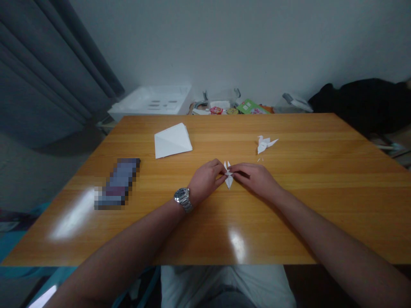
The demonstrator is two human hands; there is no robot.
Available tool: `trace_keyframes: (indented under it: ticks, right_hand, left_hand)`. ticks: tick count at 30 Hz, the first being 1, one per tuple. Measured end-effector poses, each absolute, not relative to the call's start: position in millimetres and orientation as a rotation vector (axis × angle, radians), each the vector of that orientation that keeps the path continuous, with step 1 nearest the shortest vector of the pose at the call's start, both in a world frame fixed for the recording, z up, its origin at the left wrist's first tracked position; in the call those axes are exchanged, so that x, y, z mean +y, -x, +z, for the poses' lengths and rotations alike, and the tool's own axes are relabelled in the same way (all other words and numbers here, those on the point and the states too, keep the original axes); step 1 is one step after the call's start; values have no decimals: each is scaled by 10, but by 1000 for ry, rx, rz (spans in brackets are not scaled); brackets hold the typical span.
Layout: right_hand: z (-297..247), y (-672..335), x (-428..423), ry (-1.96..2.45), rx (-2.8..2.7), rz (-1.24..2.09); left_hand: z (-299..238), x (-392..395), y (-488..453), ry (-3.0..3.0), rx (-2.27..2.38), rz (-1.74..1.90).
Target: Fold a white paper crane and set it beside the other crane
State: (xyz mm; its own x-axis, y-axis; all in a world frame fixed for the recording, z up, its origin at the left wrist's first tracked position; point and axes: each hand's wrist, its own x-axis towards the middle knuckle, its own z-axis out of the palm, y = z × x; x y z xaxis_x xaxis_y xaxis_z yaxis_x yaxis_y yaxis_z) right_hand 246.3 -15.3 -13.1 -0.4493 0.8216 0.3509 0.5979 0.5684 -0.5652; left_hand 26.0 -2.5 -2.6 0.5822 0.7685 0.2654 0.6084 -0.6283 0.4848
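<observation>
A small piece of folded white paper [229, 182] lies between my two hands at the middle of the wooden table, with two narrow points at its far end and a wider part toward me. My left hand [208, 177], wearing a metal wristwatch [183, 198], pinches its left side. From the other side my right hand [253, 176] pinches the right edge with thumb and fingers. The fingertips cover part of the paper's middle. Beyond my right hand stands a finished-looking white paper crane [265, 144], with tiny paper scraps in front of it.
On the wooden table [321, 171], a stack of white paper [173, 141] lies at the back left and a blurred-out phone [120, 182] at the left. Past the far edge are a white plastic bin [154, 100], a green booklet [252, 106] and dark cloth [362, 102].
</observation>
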Motion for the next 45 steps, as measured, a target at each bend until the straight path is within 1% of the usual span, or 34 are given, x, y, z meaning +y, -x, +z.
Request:
trace_keyframes:
  ticks: [9,17,22,38,45]
  right_hand:
    - [-136,-2490,-135,1138,-2228,465]
    - [-176,-2502,-106,1079,-2355,303]
    - [-170,-2530,-96,1034,-2422,325]
    - [-108,-2575,-143,984,-2492,367]
    - [-103,-2585,-145,1020,-2501,231]
  left_hand:
    - [-42,-16,-245,-2509,1106,657]
    - [25,-24,-260,-2691,1151,495]
    - [62,-31,-257,-2795,1115,401]
    - [162,-143,-191,-2895,992,289]
    - [173,-136,-111,-2941,966,271]
